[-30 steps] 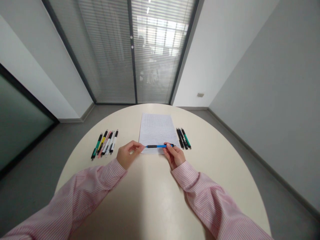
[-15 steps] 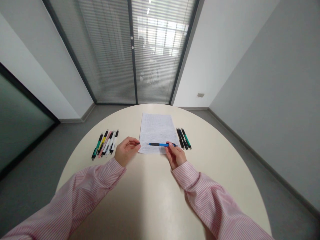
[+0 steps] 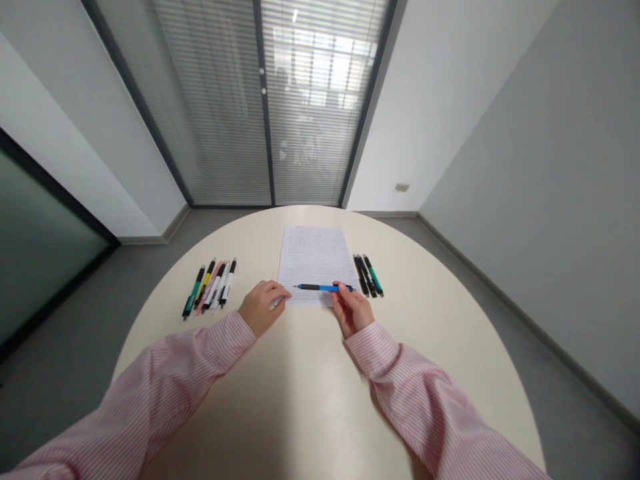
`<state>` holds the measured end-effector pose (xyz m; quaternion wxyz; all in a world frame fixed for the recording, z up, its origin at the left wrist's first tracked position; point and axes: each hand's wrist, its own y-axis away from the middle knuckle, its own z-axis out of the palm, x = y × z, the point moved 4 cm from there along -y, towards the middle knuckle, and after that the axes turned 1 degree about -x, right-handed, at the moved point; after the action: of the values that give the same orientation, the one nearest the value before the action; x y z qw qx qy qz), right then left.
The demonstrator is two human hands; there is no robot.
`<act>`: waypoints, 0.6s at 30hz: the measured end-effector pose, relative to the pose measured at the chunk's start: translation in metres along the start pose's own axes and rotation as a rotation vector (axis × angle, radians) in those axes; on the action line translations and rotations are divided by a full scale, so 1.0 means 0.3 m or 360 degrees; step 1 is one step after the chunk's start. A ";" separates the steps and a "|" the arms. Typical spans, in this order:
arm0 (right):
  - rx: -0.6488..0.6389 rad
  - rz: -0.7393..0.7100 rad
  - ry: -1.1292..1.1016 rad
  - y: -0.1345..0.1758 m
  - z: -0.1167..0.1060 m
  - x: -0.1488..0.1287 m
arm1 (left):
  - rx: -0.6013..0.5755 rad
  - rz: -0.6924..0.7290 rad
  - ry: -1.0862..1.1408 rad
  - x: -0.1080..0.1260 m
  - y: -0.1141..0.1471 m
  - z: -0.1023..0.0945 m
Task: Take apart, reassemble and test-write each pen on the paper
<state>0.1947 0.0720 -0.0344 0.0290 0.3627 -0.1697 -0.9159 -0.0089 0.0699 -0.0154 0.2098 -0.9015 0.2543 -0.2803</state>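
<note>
Right hand (image 3: 353, 310): we're pinching a slim blue-barrelled pen with a black grip section (image 3: 321, 288) near its rear end, thumb on the near side, the hand otherwise loosely curled. We're gripping it that far back probably so the grip section and thin tip are sticking out free toward the left hand. The pen is lying level, crosswise over the lower part of a white ruled sheet of paper (image 3: 315, 257); can't tell how far it is clearing the surface.

Left hand (image 3: 261, 308): we're bringing thumb and fingertips nearly together at the sheet's lower left corner, with a gap showing behind them. Too small to tell whether we're pinching anything there. The fingertips are pointing at the pen tip, just short of it, likely so both ends are within reach.

Sheet is sitting in the middle of the round cream tabletop (image 3: 320, 380), between two pen groups. On its left, a fanned row of green, yellow, pink and white pens with black parts (image 3: 211, 287); on its right, a tight cluster of black and green pens (image 3: 369, 275). We're guessing they're flanking the sheet so the middle is leaving room for both hands.
</note>
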 end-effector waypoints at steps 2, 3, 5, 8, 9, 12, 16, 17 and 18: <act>-0.0005 -0.0023 -0.0012 -0.005 -0.005 0.001 | -0.0026 -0.0009 -0.0021 0.000 0.001 0.001; -0.0011 -0.0030 -0.0013 -0.007 -0.007 0.002 | -0.0031 -0.0014 -0.0028 0.001 0.001 0.001; -0.0025 -0.0032 -0.0005 -0.010 -0.009 0.002 | -0.0022 -0.0038 -0.0026 0.002 0.000 -0.002; -0.0046 -0.0035 0.0017 -0.010 -0.011 0.001 | 0.0002 -0.0084 -0.0005 0.000 0.001 -0.002; -0.0054 -0.0036 0.0023 -0.010 -0.011 0.001 | 0.0006 -0.0098 -0.0001 -0.002 0.002 -0.001; -0.0070 -0.0037 0.0045 -0.009 -0.012 0.000 | 0.0015 -0.0138 0.0007 -0.004 0.004 0.000; -0.0067 -0.0041 0.0064 -0.005 -0.008 -0.006 | 0.0109 -0.0175 0.0071 0.017 -0.004 -0.029; -0.0064 -0.0035 0.0068 -0.003 -0.006 -0.008 | 0.0150 -0.0180 0.0118 0.027 -0.008 -0.041; -0.0063 -0.0024 0.0075 -0.001 -0.003 -0.010 | 0.0191 -0.0177 0.0184 0.038 -0.011 -0.055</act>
<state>0.1975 0.0725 -0.0331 0.0332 0.3848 -0.1481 -0.9104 -0.0097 0.0621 0.0032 0.2325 -0.8823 0.1984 -0.3578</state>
